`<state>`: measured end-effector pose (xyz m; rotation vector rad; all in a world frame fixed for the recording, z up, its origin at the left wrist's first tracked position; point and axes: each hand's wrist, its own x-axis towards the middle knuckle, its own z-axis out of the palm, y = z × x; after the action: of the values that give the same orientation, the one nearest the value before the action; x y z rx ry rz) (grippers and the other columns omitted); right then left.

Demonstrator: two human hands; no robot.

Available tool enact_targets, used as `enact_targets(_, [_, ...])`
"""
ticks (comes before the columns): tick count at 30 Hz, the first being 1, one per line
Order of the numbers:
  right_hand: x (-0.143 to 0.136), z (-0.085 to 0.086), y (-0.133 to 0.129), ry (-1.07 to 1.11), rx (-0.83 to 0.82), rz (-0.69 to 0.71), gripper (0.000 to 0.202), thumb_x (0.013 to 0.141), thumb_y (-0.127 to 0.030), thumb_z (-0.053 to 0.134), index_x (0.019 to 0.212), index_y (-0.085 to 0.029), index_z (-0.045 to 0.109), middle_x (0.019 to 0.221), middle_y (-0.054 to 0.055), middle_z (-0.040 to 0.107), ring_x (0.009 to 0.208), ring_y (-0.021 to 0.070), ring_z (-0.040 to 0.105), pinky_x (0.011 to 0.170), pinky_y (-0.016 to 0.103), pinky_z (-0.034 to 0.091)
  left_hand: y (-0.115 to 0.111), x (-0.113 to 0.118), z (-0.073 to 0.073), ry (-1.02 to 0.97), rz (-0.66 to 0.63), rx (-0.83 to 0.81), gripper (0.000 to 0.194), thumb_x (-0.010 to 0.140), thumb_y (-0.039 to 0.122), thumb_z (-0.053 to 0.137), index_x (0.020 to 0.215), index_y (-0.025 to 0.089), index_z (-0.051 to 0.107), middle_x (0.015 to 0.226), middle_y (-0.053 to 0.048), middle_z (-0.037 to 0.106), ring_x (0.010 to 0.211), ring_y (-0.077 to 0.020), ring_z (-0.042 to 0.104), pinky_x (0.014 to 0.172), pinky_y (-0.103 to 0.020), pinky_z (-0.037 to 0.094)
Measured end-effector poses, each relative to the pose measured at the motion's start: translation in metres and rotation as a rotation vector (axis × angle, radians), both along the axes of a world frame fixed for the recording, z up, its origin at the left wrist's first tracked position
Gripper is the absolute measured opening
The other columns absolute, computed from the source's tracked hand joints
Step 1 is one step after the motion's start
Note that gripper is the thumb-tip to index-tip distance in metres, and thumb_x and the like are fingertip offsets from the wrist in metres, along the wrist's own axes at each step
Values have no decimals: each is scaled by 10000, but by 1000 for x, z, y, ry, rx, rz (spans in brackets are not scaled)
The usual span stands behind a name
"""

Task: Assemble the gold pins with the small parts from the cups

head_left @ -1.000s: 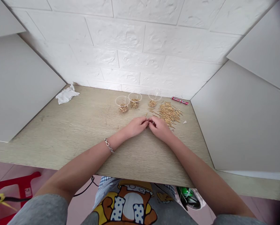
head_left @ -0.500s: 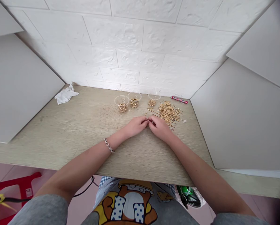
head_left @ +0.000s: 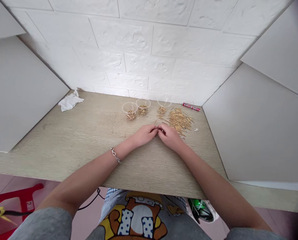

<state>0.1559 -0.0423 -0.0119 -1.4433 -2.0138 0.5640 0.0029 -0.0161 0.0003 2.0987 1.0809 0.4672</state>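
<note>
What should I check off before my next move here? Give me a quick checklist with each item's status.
1. Left hand and right hand together above the table: ok, their fingertips meet.
2. Small piece secure between the fingertips: cannot tell, too small and mostly hidden.
3. Pile of gold-coloured pins close by: ok, just beyond the right hand.
4. Left cup, middle cup and right cup upright: ok, each with small pieces inside.
5. All pins gathered in the pile: not ok, a single pin lies apart, just beyond the fingertips.
6. Surface left of the cups clean: not ok, fine specks are scattered there.
</note>
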Motion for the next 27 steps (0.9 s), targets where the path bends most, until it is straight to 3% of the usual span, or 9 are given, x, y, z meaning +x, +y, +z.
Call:
enact_targets(15, [0,0,0,-4,-16,-9,131,792,-195,430,752,-193,555,686,6,562,630,142,468,608,259,332,-1,0,1,-3,7,-14,238,848,251,373,685,170,525,661,-2,570,682,-144,519,656,-259,411])
enact_targets(27, [0,-2,-1,40,35,-68,152,806,-212,475,775,-182,621,676,10,601,603,130,494,605,249,351,3,-1,-6,-122,61,-143,263,848,317,356,710,166,521,608,8,557,626,-130,543,642,-256,420])
